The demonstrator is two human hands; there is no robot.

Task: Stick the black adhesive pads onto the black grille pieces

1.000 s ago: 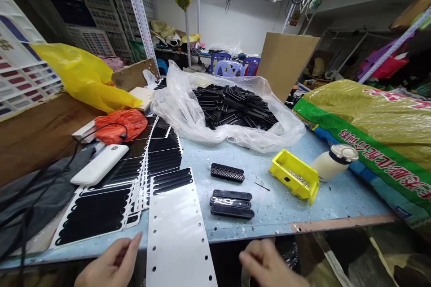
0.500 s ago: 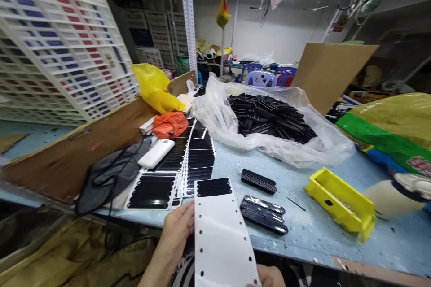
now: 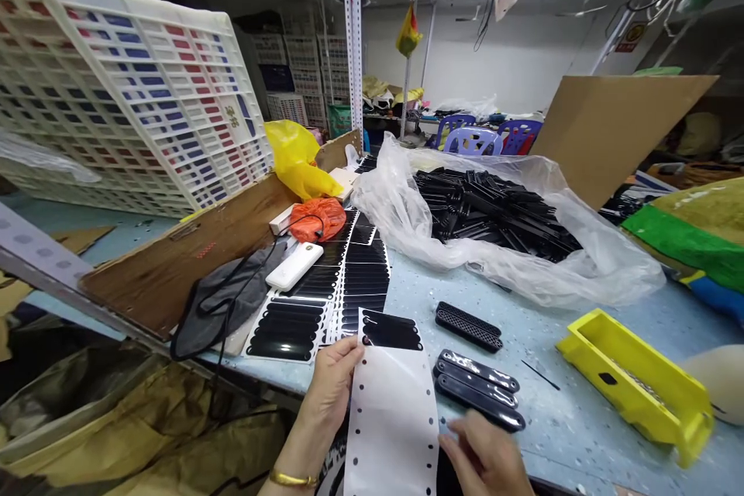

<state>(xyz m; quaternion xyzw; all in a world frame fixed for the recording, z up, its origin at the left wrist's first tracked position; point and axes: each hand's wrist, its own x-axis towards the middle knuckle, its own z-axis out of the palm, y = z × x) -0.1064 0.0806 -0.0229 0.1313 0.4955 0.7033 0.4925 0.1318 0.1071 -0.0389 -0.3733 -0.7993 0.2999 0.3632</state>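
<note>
My left hand (image 3: pixel 334 380) pinches the left edge of a white backing sheet (image 3: pixel 393 411) with small dark holes down both sides. A block of glossy black strip stickers (image 3: pixel 392 329) covers its top end. By the sheet's lower right edge is my right hand (image 3: pixel 491 453), its fingers bent and blurred; whether they hold anything I cannot tell. Three glossy black handle-shaped pieces (image 3: pixel 480 387) lie side by side to the right of the sheet. Behind them rests a textured black piece (image 3: pixel 468 325). More sheets of black stickers (image 3: pixel 284 329) are spread to the left.
A clear plastic bag (image 3: pixel 610 271) full of black parts (image 3: pixel 494 209) sits at the back. On the right stands a yellow bin (image 3: pixel 636 387) with small pieces inside. A white power bank (image 3: pixel 294 266), an orange bag (image 3: pixel 318 219) and a grey cloth (image 3: pixel 224 294) lie left, near a wooden board (image 3: pixel 191 271).
The view has swung left, so things appear further right. My left hand has moved up the sheet to just below the stickers. My right hand has risen from the bottom to the sheet's right edge.
</note>
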